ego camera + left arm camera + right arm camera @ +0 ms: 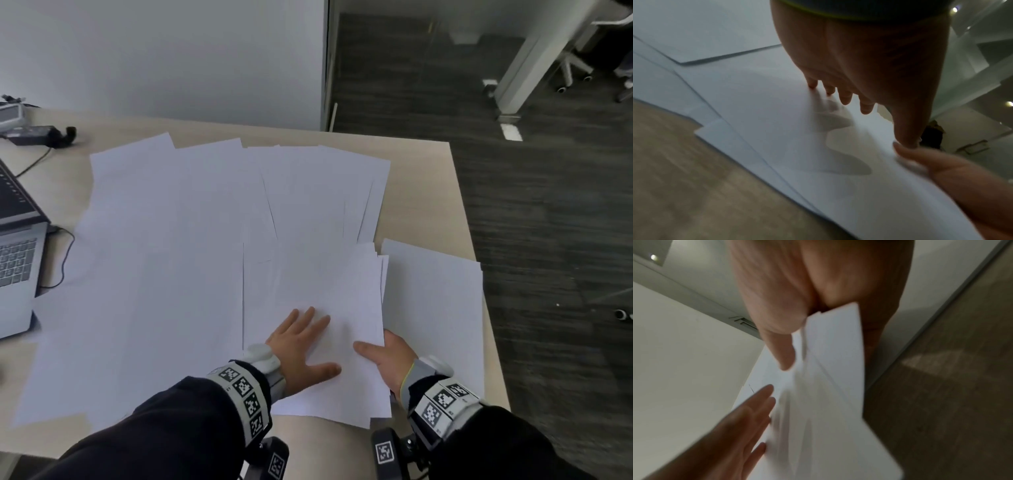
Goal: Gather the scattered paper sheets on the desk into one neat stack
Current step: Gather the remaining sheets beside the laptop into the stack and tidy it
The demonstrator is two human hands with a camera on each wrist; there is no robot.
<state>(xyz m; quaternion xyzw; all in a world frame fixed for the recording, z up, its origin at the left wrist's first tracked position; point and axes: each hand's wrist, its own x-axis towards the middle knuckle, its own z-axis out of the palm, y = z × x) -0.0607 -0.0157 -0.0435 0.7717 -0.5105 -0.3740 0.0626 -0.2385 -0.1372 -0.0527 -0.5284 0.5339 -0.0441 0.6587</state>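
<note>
Many white paper sheets [212,205] lie spread over the beige desk [428,192]. Near the front edge sits a loose bundle of sheets [335,294]. My left hand [301,346] lies flat on top of that bundle with its fingers spread and straight. My right hand [387,356] holds the bundle's right edge, thumb on top and fingers underneath. The right wrist view shows the thumb [781,350] pressing on the sheets [830,369] there. The left wrist view shows my left fingertips [844,97] touching the paper [777,129].
An open laptop [17,246] with a cable stands at the desk's left edge. A black power adapter [37,135] lies at the back left. More sheets [438,308] lie at the right, reaching the desk's edge. Dark carpet floor [548,240] lies beyond.
</note>
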